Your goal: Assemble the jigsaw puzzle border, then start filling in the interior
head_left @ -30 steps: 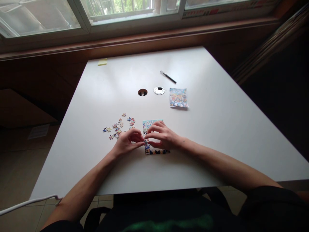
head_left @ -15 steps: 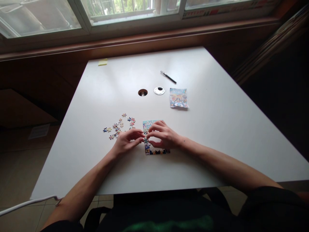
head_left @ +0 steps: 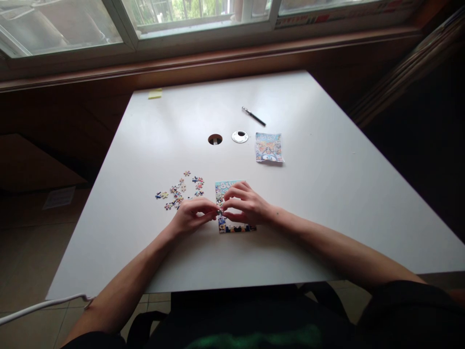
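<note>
A partly assembled jigsaw puzzle (head_left: 222, 226) with a colourful cartoon print lies near the table's front, its middle showing a white gap. At its left edge my left hand (head_left: 196, 213) pinches a small puzzle piece (head_left: 220, 212) between thumb and fingers. My right hand (head_left: 249, 203) arches over the puzzle, hiding much of its upper right. Its curved fingers stay apart, with thumb and index tips close beside that same piece. Several loose puzzle pieces (head_left: 177, 195) are scattered left of the puzzle, just beyond my left hand.
Behind the puzzle lies a crinkled printed packet (head_left: 269, 147), with a black pen (head_left: 254, 116) farther back. A round cable hole (head_left: 215, 139) opens in the white table (head_left: 319, 194), beside its silver cover (head_left: 240, 136). A yellow note (head_left: 154, 93) sits at the far left corner.
My left fingertips have closed together around the piece and shifted slightly right. The right hand has moved very slightly, its thumb and index still near the piece.
</note>
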`<state>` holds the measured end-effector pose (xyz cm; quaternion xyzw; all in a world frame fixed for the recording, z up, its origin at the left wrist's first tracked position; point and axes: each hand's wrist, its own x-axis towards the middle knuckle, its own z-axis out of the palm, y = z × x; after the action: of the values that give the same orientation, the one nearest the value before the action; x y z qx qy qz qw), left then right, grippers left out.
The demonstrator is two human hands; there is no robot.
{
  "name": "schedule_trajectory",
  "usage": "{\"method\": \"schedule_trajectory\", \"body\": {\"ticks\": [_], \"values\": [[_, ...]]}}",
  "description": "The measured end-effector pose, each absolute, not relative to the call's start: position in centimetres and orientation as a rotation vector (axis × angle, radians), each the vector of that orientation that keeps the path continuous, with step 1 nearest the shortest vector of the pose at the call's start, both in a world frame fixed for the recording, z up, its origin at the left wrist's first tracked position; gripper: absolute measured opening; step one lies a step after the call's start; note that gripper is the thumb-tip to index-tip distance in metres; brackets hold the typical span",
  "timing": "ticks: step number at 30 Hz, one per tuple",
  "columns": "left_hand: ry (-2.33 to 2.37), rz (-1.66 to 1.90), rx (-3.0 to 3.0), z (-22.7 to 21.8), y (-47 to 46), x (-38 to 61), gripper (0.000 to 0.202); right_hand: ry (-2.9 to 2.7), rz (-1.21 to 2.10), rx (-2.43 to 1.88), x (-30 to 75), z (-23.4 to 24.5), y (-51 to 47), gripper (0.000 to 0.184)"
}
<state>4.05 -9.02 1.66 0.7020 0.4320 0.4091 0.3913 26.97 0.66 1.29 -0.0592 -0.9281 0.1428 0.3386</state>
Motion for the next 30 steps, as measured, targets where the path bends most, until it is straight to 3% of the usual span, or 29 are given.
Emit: {"method": "schedule_trajectory", "body": {"ticks": [9,15,25,30], "values": [[1.114,1.046,1.886,2.0,-9.1,4.2,0.014,-2.440,0.391,-0.174,27.0,1.4,0.6,0.004],[1.156,1.067,1.851,1.8,-9.2,4.4,0.015,-2.474,0.402,-0.151,27.0,1.5,0.6,0.016],[1.121,1.058,1.859,2.1,-9.3,4.5,0.011,-2.448,0.414,-0.120,26.9,1.2,0.6,0.014],[1.122,1.114,1.841,1.9,-9.1,4.4,0.018,-2.311,0.453,-0.306,27.4,0.7,2.4,0.011]]}}
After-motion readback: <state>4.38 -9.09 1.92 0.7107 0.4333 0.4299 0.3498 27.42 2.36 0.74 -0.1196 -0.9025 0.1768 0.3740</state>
